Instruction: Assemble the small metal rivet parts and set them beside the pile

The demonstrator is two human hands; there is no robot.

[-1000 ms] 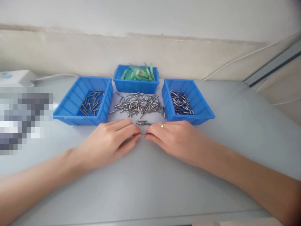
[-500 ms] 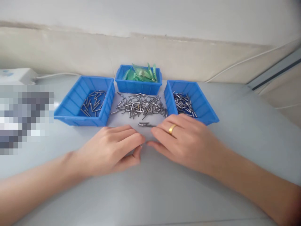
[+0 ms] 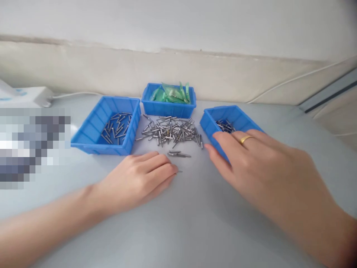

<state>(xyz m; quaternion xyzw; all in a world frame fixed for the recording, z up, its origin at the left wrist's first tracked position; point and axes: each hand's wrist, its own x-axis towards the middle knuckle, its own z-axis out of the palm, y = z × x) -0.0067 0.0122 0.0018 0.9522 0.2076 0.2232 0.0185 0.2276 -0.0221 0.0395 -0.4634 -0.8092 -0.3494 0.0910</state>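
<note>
My left hand (image 3: pixel 152 175) rests low over the grey table, thumb and fingers pinched together. A thin metal pin (image 3: pixel 180 171) pokes out past its fingertips; the rest of it is hidden. My right hand (image 3: pixel 248 160), with a gold ring, is over the near left side of the right blue bin (image 3: pixel 209 126). Its thumb and index finger are apart, with the bin wall showing between them; the other fingertips are hidden. A few metal pins (image 3: pixel 178 153) lie together just beyond my left hand. Behind them spreads a pile of similar metal pins (image 3: pixel 173 130).
The left blue bin (image 3: pixel 104 149) holds loose metal pins. At the back, another blue bin (image 3: pixel 167 110) carries green plastic bags (image 3: pixel 171 93). A white device with a cable (image 3: pixel 35 96) stands far left, beside a pixelated patch. The wall runs behind.
My right hand has left the small group of pins and moved right, onto the right bin, which has shifted slightly nearer. My left fingers have closed, and a pin tip now shows. The view has shifted a little.
</note>
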